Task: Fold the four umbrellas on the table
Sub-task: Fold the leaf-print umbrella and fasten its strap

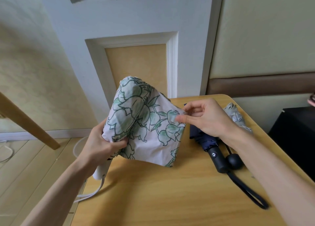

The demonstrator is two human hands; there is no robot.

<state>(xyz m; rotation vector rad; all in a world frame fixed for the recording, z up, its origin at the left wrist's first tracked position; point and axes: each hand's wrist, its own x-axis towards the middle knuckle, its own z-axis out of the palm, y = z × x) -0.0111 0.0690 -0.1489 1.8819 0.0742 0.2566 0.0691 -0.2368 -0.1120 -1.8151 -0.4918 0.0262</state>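
Wooden surface (170, 191), panelled wall behind. Floral umbrella (144, 123) was held just above it. Left grip (102, 144) clenched the bunched canopy near its handle, forearm angled up. Right grip (204, 118) pinched the canopy's right edge between thumb and forefinger, wrist level. Navy umbrella (208, 144) and grey umbrella (237, 116) lay to the floral one's right.

Person, two bare arms in view. Left hand (100, 145): bare, slender fingers, smooth back with knuckles faintly ridged. Left forearm (59, 191): bare skin right to the picture edge, slim and even. Right hand (208, 118): bare, long fingers, creases at the thumb joint; nails too blurred to tell. Right forearm (272, 166): bare to the edge, wrist bone showing.
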